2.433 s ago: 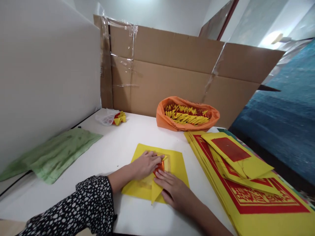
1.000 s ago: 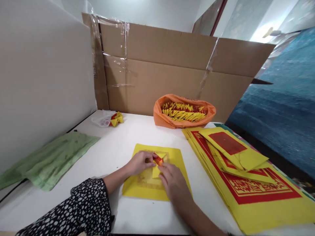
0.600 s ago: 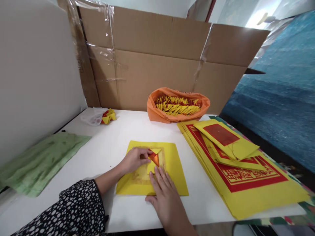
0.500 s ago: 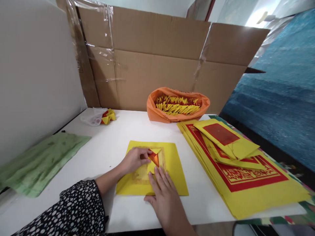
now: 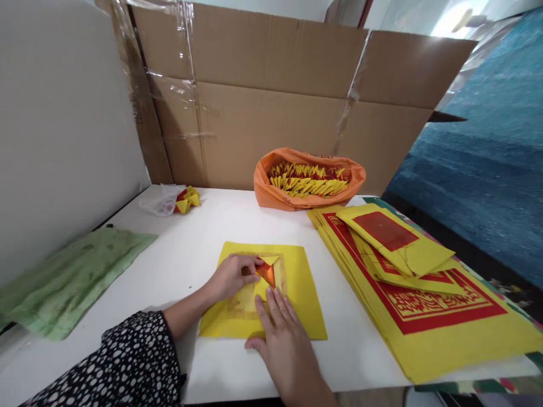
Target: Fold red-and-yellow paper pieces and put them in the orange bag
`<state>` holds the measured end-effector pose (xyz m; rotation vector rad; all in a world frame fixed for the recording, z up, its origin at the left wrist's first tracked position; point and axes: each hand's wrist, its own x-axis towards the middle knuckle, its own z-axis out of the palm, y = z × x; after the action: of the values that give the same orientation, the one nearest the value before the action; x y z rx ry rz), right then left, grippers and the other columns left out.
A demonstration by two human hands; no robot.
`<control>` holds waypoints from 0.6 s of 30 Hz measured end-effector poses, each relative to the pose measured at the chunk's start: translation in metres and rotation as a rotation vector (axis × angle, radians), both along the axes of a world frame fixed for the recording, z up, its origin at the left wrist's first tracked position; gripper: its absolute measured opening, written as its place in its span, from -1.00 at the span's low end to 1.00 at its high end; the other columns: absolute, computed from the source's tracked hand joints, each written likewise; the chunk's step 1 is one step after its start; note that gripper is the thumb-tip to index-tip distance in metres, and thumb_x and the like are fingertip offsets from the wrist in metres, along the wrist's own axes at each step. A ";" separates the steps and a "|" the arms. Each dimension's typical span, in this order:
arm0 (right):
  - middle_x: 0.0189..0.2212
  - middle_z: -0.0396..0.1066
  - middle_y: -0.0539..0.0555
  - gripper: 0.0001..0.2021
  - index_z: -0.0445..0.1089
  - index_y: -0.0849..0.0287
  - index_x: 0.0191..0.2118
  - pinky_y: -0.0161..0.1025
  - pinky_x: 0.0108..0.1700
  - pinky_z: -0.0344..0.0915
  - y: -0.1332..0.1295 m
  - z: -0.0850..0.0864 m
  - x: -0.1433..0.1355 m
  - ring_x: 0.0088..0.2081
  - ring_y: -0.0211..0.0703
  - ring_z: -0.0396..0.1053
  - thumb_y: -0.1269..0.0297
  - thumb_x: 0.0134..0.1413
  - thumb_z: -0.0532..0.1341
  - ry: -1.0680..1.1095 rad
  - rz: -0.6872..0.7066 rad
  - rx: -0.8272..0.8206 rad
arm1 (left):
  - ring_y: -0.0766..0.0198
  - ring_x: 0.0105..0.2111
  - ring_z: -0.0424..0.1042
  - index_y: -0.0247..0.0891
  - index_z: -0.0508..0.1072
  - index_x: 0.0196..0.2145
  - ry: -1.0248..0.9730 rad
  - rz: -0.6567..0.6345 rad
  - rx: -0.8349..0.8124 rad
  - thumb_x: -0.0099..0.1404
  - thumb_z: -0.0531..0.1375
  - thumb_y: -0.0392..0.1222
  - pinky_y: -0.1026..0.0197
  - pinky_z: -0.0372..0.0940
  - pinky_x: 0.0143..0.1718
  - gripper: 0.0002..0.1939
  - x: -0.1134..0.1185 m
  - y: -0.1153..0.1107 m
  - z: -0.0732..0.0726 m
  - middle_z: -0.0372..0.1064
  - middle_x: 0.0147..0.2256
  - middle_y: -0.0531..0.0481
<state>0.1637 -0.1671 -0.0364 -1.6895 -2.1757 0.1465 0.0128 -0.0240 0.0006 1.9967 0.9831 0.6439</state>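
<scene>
A small sheet of joss paper (image 5: 266,273), yellow with a shiny red-orange face, lies partly folded over a larger yellow sheet (image 5: 307,294). My left hand (image 5: 231,276) pinches its upper left edge between thumb and fingers. From the near side, my right hand (image 5: 282,333) lies flat with its fingers stretched out, and its fingertips press the lower end of the small paper. A faded square print shows on the large sheet beneath both hands.
An orange bag (image 5: 278,199) full of folded yellow papers stands at the back. On the right are stacked large printed sheets (image 5: 458,339) with smaller packets (image 5: 386,229) on top. At left lie a green cloth (image 5: 80,277) and folded pieces (image 5: 187,199) by a clear plastic bag (image 5: 159,202). Cardboard (image 5: 263,124) stands behind.
The camera view has shifted slightly. Both hands and the small folded paper stay almost where they were.
</scene>
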 end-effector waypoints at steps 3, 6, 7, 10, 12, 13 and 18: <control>0.26 0.08 0.34 -0.16 0.21 0.22 0.26 0.13 0.25 0.13 0.001 0.003 -0.001 0.29 0.25 0.03 -0.08 -0.11 0.38 -0.040 -0.010 -0.033 | 0.01 0.05 0.37 -0.24 0.46 -0.37 0.024 0.010 0.117 0.11 0.33 -0.24 0.04 0.21 0.05 -0.88 0.002 0.001 0.001 0.40 0.06 -0.14; 0.27 0.08 0.34 -0.17 0.23 0.15 0.25 0.17 0.24 0.13 0.002 0.009 -0.003 0.29 0.30 0.02 -0.08 -0.14 0.40 -0.070 -0.010 -0.067 | -0.06 -0.05 0.38 -0.24 0.49 -0.12 0.109 0.018 0.160 0.00 0.37 -0.30 -0.02 0.20 0.01 -0.57 0.008 0.006 0.008 0.45 -0.05 -0.18; 0.27 0.08 0.32 -0.18 0.24 0.10 0.24 0.18 0.23 0.14 0.003 0.011 -0.003 0.28 0.30 0.03 -0.07 -0.15 0.41 -0.074 -0.009 -0.077 | -0.06 -0.10 0.38 -0.24 0.49 -0.07 0.131 0.017 0.149 -0.04 0.37 -0.33 -0.01 0.21 -0.02 -0.50 0.010 0.008 0.010 0.47 -0.12 -0.17; 0.28 0.09 0.28 -0.20 0.27 0.01 0.22 0.21 0.22 0.13 0.003 0.019 -0.005 0.28 0.32 0.04 -0.05 -0.19 0.44 -0.074 -0.015 -0.094 | -0.02 -0.14 0.35 -0.23 0.50 -0.05 0.127 0.004 0.144 -0.13 0.37 -0.40 0.03 0.21 -0.05 -0.40 0.015 0.014 0.014 0.47 -0.19 -0.11; 0.26 0.12 0.29 -0.22 0.29 0.02 0.21 0.21 0.21 0.15 0.004 0.024 -0.004 0.27 0.34 0.06 -0.03 -0.18 0.45 -0.063 -0.009 -0.098 | 0.06 -0.20 0.35 -0.25 0.48 -0.02 0.089 0.023 0.124 -0.13 0.36 -0.39 0.09 0.23 -0.11 -0.38 0.016 0.016 0.012 0.46 -0.23 -0.07; 0.25 0.16 0.28 -0.25 0.30 0.02 0.20 0.19 0.19 0.18 0.004 0.027 -0.001 0.26 0.33 0.10 0.00 -0.15 0.44 -0.050 -0.004 -0.099 | 0.12 -0.27 0.36 -0.27 0.47 -0.01 0.056 0.040 0.078 -0.10 0.35 -0.37 0.13 0.25 -0.18 -0.39 0.016 0.016 0.010 0.45 -0.30 -0.04; 0.22 0.23 0.21 -0.38 0.13 0.11 0.28 0.00 0.07 0.35 0.023 0.040 0.020 0.15 0.14 0.29 0.24 0.12 0.26 0.187 -0.043 0.019 | 0.31 -0.52 0.31 -0.33 0.50 -0.15 -0.277 0.121 -0.295 0.04 0.33 -0.20 0.28 0.20 -0.44 -0.62 0.015 0.007 0.006 0.37 -0.52 0.08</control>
<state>0.1840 -0.1443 0.0033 -1.6403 -1.9969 0.2603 0.0282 -0.0166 0.0067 1.5527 0.9713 0.7700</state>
